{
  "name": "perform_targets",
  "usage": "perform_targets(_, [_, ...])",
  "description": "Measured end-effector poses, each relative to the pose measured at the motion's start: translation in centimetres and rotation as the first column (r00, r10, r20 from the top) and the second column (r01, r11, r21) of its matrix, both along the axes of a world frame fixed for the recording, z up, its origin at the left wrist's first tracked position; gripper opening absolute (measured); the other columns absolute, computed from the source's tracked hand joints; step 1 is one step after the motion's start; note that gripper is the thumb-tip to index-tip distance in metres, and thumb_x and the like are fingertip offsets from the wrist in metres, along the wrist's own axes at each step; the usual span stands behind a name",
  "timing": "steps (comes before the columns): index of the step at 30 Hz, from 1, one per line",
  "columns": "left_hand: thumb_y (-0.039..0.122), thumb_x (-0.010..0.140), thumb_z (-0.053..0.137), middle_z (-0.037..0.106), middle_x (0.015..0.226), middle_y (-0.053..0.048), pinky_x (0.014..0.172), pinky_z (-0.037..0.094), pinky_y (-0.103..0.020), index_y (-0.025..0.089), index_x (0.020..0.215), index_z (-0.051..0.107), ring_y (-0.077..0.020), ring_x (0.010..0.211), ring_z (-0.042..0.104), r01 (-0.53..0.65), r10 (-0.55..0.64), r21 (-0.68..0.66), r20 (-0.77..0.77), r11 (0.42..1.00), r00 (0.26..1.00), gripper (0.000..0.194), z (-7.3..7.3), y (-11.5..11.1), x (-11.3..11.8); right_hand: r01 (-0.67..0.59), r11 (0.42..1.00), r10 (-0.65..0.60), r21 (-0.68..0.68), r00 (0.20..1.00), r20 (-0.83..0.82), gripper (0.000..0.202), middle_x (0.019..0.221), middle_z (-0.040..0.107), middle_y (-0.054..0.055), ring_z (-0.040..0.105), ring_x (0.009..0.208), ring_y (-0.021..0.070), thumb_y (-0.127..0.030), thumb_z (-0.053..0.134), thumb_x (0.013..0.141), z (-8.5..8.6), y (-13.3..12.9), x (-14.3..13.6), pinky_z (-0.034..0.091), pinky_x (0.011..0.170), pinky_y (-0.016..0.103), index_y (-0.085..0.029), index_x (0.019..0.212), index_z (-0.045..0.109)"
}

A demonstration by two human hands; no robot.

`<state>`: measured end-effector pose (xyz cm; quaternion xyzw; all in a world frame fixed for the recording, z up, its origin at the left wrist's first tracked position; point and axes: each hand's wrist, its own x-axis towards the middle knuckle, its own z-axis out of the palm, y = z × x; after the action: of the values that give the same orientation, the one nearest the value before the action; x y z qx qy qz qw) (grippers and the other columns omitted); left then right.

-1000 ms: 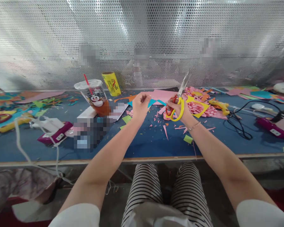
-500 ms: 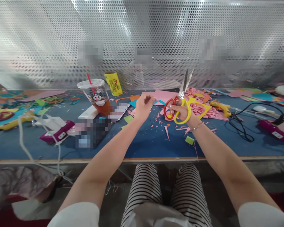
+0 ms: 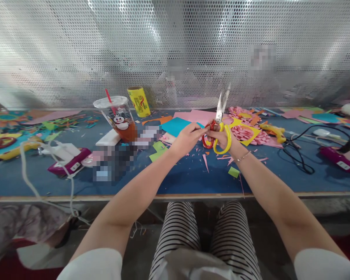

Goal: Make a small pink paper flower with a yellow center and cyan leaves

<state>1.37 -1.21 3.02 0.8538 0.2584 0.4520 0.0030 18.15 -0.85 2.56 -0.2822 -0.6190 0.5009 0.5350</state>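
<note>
Scissors (image 3: 221, 105) with one red and one yellow handle loop point up and away, their blades slightly apart. My right hand (image 3: 221, 137) is closed on them at the handles. Beside it, my left hand (image 3: 189, 137) has its fingertips pressed together close to the red loop and my right fingers; whatever they pinch is too small to make out. A blue paper sheet (image 3: 177, 127) lies just behind my left hand, with pink paper (image 3: 196, 116) beyond it. Pink paper flowers (image 3: 243, 133) with a yellow piece lie right of the scissors.
A drink cup (image 3: 121, 120) with a red straw and a yellow roll (image 3: 139, 102) stand at left. Purple power strips (image 3: 71, 163) with cables lie on both sides. Yellow glue guns (image 3: 272, 132) and paper scraps also lie on the blue table (image 3: 192, 182).
My left hand has moved right to meet my right hand, uncovering more of the blue sheet. The scissors have turned slightly and their blades are closer together.
</note>
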Motion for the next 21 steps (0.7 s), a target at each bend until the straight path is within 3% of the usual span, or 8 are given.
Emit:
perform_targets(6, [0.023, 0.083, 0.053, 0.060, 0.082, -0.004, 0.072, 0.045, -0.027, 0.021, 0.087, 0.067, -0.0125, 0.079, 0.056, 0.052, -0.052, 0.000, -0.039, 0.999, 0.998, 0.015, -0.2, 0.4, 0.1, -0.045, 0.997, 0.051, -0.059, 0.995, 0.091, 0.047, 0.056, 0.053, -0.008, 0.049, 0.041, 0.0076, -0.026, 0.076, 0.054, 0.7, -0.3, 0.9, 0.040, 0.039, 0.021, -0.020, 0.088, 0.045])
perform_targets(10, [0.020, 0.081, 0.055, 0.062, 0.080, -0.004, 0.071, 0.045, -0.025, 0.018, 0.082, 0.066, -0.0113, 0.077, 0.057, 0.051, -0.054, -0.094, -0.026, 0.994, 0.998, 0.012, 0.3, 0.5, 0.0, -0.153, 0.979, 0.163, -0.135, 0.984, 0.071, 0.047, 0.058, 0.056, -0.007, 0.051, 0.043, 0.0080, -0.025, 0.077, 0.055, 0.7, -0.3, 1.4, 0.042, 0.042, 0.022, -0.019, 0.089, 0.045])
perform_targets(15, [0.014, 0.082, 0.050, 0.059, 0.079, -0.004, 0.075, 0.044, -0.028, 0.015, 0.076, 0.061, -0.0128, 0.079, 0.055, -0.051, 0.034, -0.123, -0.138, 0.991, 0.990, 0.012, 1.7, 0.4, -0.2, -0.230, 0.955, 0.228, -0.187, 0.973, -0.029, 0.042, 0.055, 0.055, -0.007, 0.052, 0.046, 0.0089, -0.028, 0.076, 0.059, 0.6, -0.1, 1.9, 0.043, 0.044, 0.022, -0.020, 0.088, 0.046])
perform_targets(18, [0.016, 0.084, 0.047, 0.059, 0.080, -0.005, 0.079, 0.042, -0.028, 0.015, 0.073, 0.058, -0.0134, 0.081, 0.053, -0.125, 0.101, -0.128, -0.178, 0.984, 0.979, 0.015, 3.4, -1.7, -1.7, -0.227, 0.950, 0.216, -0.212, 0.974, -0.074, 0.041, 0.065, 0.061, -0.003, 0.054, 0.050, 0.0087, -0.027, 0.076, 0.060, 0.6, 0.1, 2.4, 0.044, 0.046, 0.021, -0.020, 0.088, 0.047])
perform_targets(21, [0.023, 0.083, 0.048, 0.060, 0.080, -0.003, 0.074, 0.042, -0.026, 0.016, 0.073, 0.057, -0.0128, 0.077, 0.053, -0.270, 0.241, -0.272, -0.137, 0.924, 0.961, 0.015, 4.2, -6.9, -5.8, -0.170, 0.961, 0.147, -0.219, 0.982, -0.114, 0.039, 0.074, 0.065, -0.001, 0.054, 0.050, 0.0073, -0.027, 0.075, 0.061, 0.5, 0.6, 3.1, 0.044, 0.047, 0.021, -0.020, 0.088, 0.048])
